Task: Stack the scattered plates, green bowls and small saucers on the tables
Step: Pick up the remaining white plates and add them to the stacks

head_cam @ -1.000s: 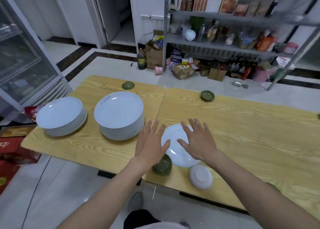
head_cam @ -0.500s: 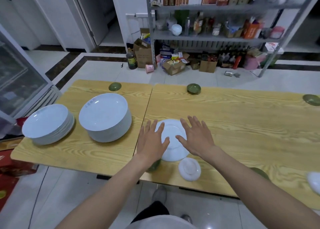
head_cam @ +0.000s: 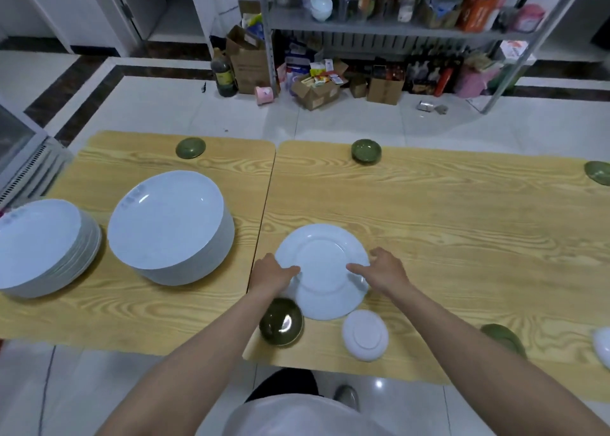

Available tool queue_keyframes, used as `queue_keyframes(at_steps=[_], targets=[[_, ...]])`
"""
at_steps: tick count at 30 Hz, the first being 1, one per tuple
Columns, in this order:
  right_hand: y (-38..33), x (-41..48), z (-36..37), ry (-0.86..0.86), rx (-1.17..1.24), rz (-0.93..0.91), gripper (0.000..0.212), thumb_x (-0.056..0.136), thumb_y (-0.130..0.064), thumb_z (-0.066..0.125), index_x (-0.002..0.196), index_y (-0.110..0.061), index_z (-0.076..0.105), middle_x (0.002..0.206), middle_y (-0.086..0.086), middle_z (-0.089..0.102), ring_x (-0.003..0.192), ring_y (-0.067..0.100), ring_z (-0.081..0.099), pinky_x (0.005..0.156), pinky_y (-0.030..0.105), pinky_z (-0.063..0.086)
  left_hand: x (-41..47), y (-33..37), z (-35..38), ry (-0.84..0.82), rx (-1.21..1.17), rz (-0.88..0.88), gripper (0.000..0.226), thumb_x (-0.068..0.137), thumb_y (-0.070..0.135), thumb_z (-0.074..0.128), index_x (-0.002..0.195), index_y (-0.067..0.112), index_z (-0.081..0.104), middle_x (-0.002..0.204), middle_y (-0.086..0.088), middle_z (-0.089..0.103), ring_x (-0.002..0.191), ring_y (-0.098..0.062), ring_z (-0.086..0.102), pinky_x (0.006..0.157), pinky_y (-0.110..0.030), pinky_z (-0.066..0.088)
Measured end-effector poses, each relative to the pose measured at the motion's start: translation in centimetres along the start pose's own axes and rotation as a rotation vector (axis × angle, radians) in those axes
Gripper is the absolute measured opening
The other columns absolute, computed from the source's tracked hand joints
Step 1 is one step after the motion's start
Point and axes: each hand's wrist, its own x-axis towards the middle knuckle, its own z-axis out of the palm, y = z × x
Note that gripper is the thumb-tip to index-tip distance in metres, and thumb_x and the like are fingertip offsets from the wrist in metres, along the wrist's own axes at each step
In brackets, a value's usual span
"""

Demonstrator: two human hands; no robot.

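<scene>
left fingers [head_cam: 290, 269] | right fingers [head_cam: 358, 266] | were spread flat on plate [head_cam: 321, 260], now curled at its edges

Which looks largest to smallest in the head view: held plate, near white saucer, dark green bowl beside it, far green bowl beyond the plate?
1. Held plate
2. White saucer and dark green bowl: about alike, unranked
3. Far green bowl, though distance may be shrinking it

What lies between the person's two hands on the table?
An upturned round white plate, held at its edges by the left hand and right hand, in the head view.
</scene>
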Motion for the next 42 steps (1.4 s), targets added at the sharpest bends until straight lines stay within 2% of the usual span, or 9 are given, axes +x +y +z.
queue_keyframes(at_steps=[4, 10, 14, 21, 28, 30, 33, 39, 42], targets=[[1.4, 2.2, 1.3, -0.007, 0.243, 0.24, 0.061, 0.066, -0.042, 0.089, 0.105, -0.005, 0.062, 0.107, 0.008, 0.064, 0.083, 0.019, 0.058, 0.054, 0.027, 0.039, 2.4, -0.4, 0.1, 0.026, -0.115, -0.102, 0.06, 0.073, 0.047, 0.079, 0.108, 0.003, 0.06, 0.11, -0.011, 0.061, 0.086, -0.024, 0.058, 0.05, -0.027, 0.038], [1.3, 4.1, 2.6, 0.062, 0.407, 0.354, 0.057, 0.058, -0.029, 0.095, 0.095, 0.001, 0.065, 0.093, 0.009, 0.067, 0.07, 0.015, 0.059, 0.054, 0.026, 0.044, 4.2, 0.3, 0.1, 0.03, -0.176, -0.165, 0.055, 0.065, 0.044, 0.086, 0.093, 0.006, 0.057, 0.099, -0.007, 0.062, 0.085, -0.026, 0.062, 0.063, -0.033, 0.052], [0.8, 4.9, 2.8, 0.076, 0.507, 0.376, 0.045, 0.057, -0.029, 0.095, 0.08, -0.005, 0.064, 0.088, 0.007, 0.067, 0.068, 0.014, 0.06, 0.052, 0.025, 0.043, 5.1, 0.8, -0.3, 0.003, -0.213, -0.198, 0.061, 0.06, 0.044, 0.087, 0.096, 0.005, 0.058, 0.101, -0.007, 0.062, 0.086, -0.026, 0.063, 0.069, -0.035, 0.056], [-0.3, 6.4, 1.8, 0.067, 0.617, 0.376, 0.046, 0.059, -0.026, 0.094, 0.089, -0.002, 0.068, 0.09, 0.006, 0.071, 0.075, 0.016, 0.066, 0.057, 0.026, 0.049, 5.9, 2.5, -1.5, -0.022, -0.336, -0.238, 0.06, 0.061, 0.037, 0.089, 0.102, 0.005, 0.059, 0.098, -0.005, 0.063, 0.086, -0.022, 0.061, 0.064, -0.031, 0.05], [-2.6, 6.8, -0.9, 0.232, 0.546, 0.246, 0.057, 0.061, -0.051, 0.087, 0.1, -0.018, 0.06, 0.097, -0.002, 0.067, 0.089, 0.02, 0.066, 0.083, 0.037, 0.056, 5.6, 5.6, -3.3, 0.07, -0.409, -0.116, 0.03, 0.062, 0.03, 0.088, 0.068, 0.017, 0.061, 0.08, 0.003, 0.066, 0.071, -0.013, 0.059, 0.063, -0.027, 0.047], [-3.2, 6.8, -1.6, 0.269, 0.623, 0.206, 0.051, 0.067, -0.063, 0.077, 0.095, -0.021, 0.066, 0.087, -0.003, 0.07, 0.075, 0.02, 0.066, 0.075, 0.035, 0.057, 5.0, 6.6, -4.0, 0.102, -0.434, -0.076, 0.028, 0.059, 0.029, 0.088, 0.071, 0.022, 0.064, 0.082, 0.005, 0.066, 0.074, -0.013, 0.061, 0.069, -0.03, 0.052], [-4.5, 6.2, -2.7, 0.272, 0.853, 0.185, 0.046, 0.085, -0.06, 0.064, 0.084, -0.014, 0.063, 0.075, -0.001, 0.059, 0.064, 0.017, 0.053, 0.064, 0.034, 0.053, 3.9, 7.9, -4.7, 0.165, -0.47, 0.014, 0.034, 0.053, 0.028, 0.088, 0.082, 0.025, 0.071, 0.088, 0.0, 0.072, 0.082, -0.021, 0.067, 0.073, -0.035, 0.057], [-5.3, 4.6, -4.6, 0.219, 1.074, 0.049, 0.044, 0.095, -0.061, 0.046, 0.1, -0.019, 0.059, 0.102, -0.002, 0.062, 0.086, 0.015, 0.062, 0.081, 0.041, 0.058, 0.0, 10.1, -5.7, 0.285, -0.534, 0.209, 0.012, 0.075, 0.016, 0.071, 0.08, 0.026, 0.068, 0.082, 0.005, 0.067, 0.075, -0.018, 0.057, 0.064, -0.027, 0.041], [-4.7, 3.2, -5.2, 0.168, 1.153, 0.017, 0.055, 0.098, -0.061, 0.036, 0.115, -0.012, 0.053, 0.101, 0.002, 0.058, 0.087, 0.016, 0.06, 0.079, 0.036, 0.057, -1.6, 10.8, -6.0, 0.283, -0.687, 0.13, 0.023, 0.089, 0.019, 0.053, 0.067, 0.021, 0.059, 0.073, 0.001, 0.059, 0.071, -0.025, 0.053, 0.055, -0.03, 0.032]])
